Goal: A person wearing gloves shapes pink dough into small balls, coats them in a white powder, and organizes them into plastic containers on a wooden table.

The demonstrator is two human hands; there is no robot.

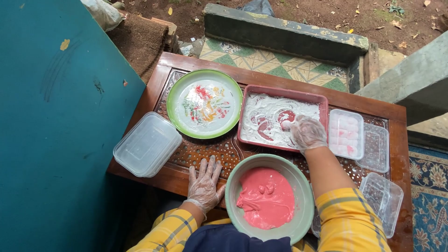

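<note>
Seen from above, you sit at a carved dark wooden surface (pixel 401 116) set outdoors.

At about 9 o'clock lies an empty clear plastic container (pixel 147 144). Just right of it, near 11 o'clock, stands a green-rimmed plate (pixel 204 103) smeared with red, yellow and green streaks.

Your left hand (pixel 204 184), in a thin clear glove, rests flat on the surface at 7 o'clock, fingers spread wide, its grip fully open and holding nothing. It lies just beside a green bowl (pixel 298 186) of smooth pink dough (pixel 267 198) at 6 o'clock.

Above the bowl, at 12 o'clock, is a red rectangular tray (pixel 284 92) dusted with white flour (pixel 261 109). Your gloved right hand (pixel 307 133) reaches into its right end, fingers curled loosely over a small floured dough ball (pixel 286 124) and touching it. The grip is partly closed; I cannot tell whether it has truly pinched the ball.

To do this well, roll the ball lightly with your fingertips so flour coats every side, and avoid squeezing, as the dough looks soft and sticky.

At 3 o'clock, a clear tray (pixel 346 134) holds pale finished balls, with two more empty clear containers (pixel 382 198) towards 4 o'clock.
</note>
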